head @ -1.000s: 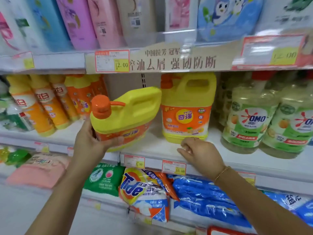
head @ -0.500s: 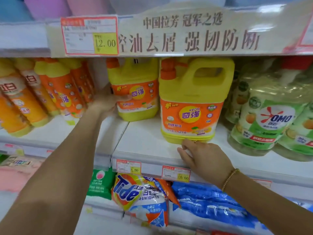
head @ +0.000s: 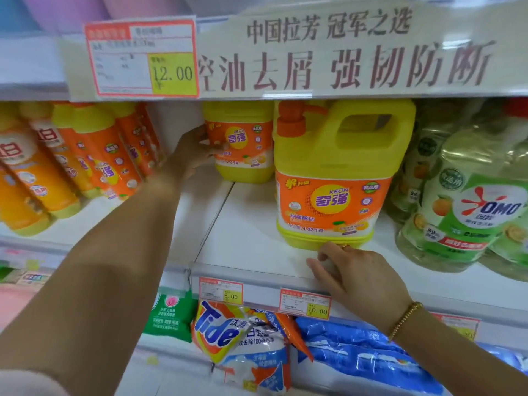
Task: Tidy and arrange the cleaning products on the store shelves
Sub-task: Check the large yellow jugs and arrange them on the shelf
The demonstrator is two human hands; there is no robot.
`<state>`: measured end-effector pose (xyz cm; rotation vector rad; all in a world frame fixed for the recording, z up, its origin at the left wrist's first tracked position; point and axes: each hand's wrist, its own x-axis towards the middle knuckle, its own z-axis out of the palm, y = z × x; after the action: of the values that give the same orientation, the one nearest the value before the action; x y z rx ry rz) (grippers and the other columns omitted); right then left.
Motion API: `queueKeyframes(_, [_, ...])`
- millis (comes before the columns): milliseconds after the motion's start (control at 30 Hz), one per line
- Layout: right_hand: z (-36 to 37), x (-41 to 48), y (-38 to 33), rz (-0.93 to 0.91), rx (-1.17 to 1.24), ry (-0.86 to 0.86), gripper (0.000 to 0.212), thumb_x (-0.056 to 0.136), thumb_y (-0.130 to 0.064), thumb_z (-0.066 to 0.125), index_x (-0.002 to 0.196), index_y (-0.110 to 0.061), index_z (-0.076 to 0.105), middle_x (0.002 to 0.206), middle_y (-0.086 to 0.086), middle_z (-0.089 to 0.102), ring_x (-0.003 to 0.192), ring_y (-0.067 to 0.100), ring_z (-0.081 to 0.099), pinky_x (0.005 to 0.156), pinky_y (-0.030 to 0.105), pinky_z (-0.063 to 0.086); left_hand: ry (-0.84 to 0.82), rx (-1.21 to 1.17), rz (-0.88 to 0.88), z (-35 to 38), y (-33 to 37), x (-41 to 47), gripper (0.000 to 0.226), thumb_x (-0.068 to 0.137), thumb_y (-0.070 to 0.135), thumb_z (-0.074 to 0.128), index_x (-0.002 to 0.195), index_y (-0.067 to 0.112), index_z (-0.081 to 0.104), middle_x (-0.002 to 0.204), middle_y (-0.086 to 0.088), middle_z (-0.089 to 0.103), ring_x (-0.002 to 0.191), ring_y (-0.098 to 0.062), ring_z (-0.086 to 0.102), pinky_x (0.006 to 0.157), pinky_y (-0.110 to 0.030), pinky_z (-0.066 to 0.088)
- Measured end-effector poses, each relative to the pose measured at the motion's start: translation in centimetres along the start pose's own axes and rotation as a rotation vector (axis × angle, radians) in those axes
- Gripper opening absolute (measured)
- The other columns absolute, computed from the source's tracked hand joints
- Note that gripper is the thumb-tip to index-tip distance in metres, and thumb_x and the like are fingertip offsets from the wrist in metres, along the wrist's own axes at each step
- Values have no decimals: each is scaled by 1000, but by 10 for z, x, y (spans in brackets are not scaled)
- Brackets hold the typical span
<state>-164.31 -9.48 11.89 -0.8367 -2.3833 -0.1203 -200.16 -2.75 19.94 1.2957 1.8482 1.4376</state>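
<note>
Nearest, on the lower shelf, a Tide bag [head: 225, 332] lies slumped between a green bag [head: 168, 312] on its left and blue bags [head: 357, 358] on its right. Just above them, two price tags [head: 305, 305] sit on the front lip of the middle shelf [head: 251, 224]. At that lip rests the right hand [head: 357, 275], a beaded bracelet [head: 405, 320] on its wrist. Its fingers [head: 331, 251] are loosely bent and released, holding nothing — the fingertips lie against the bottom edge of the near jug [head: 334, 178]. That yellow jug, with an orange pump cap and orange label, stands upright toward the front of the shelf. Pale green OMO bottles [head: 471, 212] stand just to its right, and orange and yellow bottles [head: 100, 155] fill the left part of the shelf. Farther back, the left hand [head: 194, 152] grasps the far jug [head: 240, 144] — thumb across the front label, fingers round its left side. This second yellow jug stands upright deep on the shelf, behind and left of the near one and apart from it. Its top is hidden by the printed strip [head: 343, 52] on the upper shelf edge.
</note>
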Motion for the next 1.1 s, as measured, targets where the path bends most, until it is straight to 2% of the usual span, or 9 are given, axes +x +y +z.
queueKeyframes(100, [-3, -4, 1, 40, 174, 95, 33, 89, -45, 44, 75, -18, 57, 57, -13, 48, 46, 4, 45, 43, 22, 41, 104, 7, -58, 23, 2, -31, 68, 60, 27, 83, 121, 8, 58, 106, -1, 71, 106, -25, 62, 96, -35, 47])
queueKeyframes(200, [-15, -5, 1, 136, 373, 278, 23, 88, -35, 52, 85, -13, 55, 80, -15, 39, 69, -7, 41, 60, 7, 34, 323, -47, 16, 63, 11, -85, 46, 88, 25, 69, 125, 0, 56, 116, -12, 65, 103, -20, 63, 84, -22, 45])
queueKeyframes(267, [-20, -3, 1, 245, 475, 444, 20, 87, -33, 57, 96, -15, 51, 90, -11, 40, 85, -6, 44, 72, 8, 35, 233, -141, 111, 86, 26, -126, 26, 92, 16, 62, 114, 2, 59, 99, -2, 65, 81, 3, 63, 71, -9, 42])
queueKeyframes(333, [-16, 0, 7, 397, 584, 505, 38, 86, -39, 58, 113, -15, 48, 108, -1, 45, 102, 9, 50, 86, 19, 42, -62, -146, 142, 101, 31, -157, 28, 86, 19, 69, 111, 13, 57, 100, 11, 64, 81, 12, 62, 70, -3, 43])
queueKeyframes(467, [-12, 7, 18, 495, 652, 287, 59, 88, -42, 56, 140, -19, 40, 132, -1, 53, 120, 13, 53, 99, 39, 47, -359, -84, 78, 101, 31, -166, 72, 64, 38, 83, 127, 24, 52, 118, 16, 65, 105, 6, 61, 84, -10, 48])
queueKeyframes(633, [-30, -3, 14, 252, 589, 51, 64, 88, -27, 50, 147, -28, 24, 126, -11, 56, 106, 0, 59, 85, 4, 44, -247, -73, 75, 69, 29, -182, 71, 63, 19, 87, 124, 29, 51, 111, 13, 68, 97, 4, 65, 78, -14, 53])
queueKeyframes(767, [-17, -1, 6, 123, 125, -313, 51, 96, -32, 39, 146, -23, 35, 134, 2, 57, 110, 22, 61, 91, 34, 49, -149, -38, 33, 28, 17, -190, 78, 55, 26, 92, 124, 25, 55, 109, 8, 72, 98, -7, 69, 81, -24, 55])
queueKeyframes(900, [-10, 1, -1, 244, 18, -214, 39, 96, -31, 36, 110, -10, 66, 110, 9, 61, 88, 26, 63, 77, 33, 50, -50, -16, -33, -3, 14, -177, 70, 56, 21, 90, 118, 26, 58, 106, 7, 72, 95, -10, 69, 80, -26, 54])
queueKeyframes(1100, [-12, 2, -3, 244, -5, -249, 34, 98, -33, 40, 112, -13, 63, 109, 6, 58, 96, 22, 59, 81, 31, 47, 40, -76, -97, -9, 4, -128, 80, 53, 17, 94, 125, 16, 58, 113, 0, 70, 101, -16, 68, 89, -40, 56])
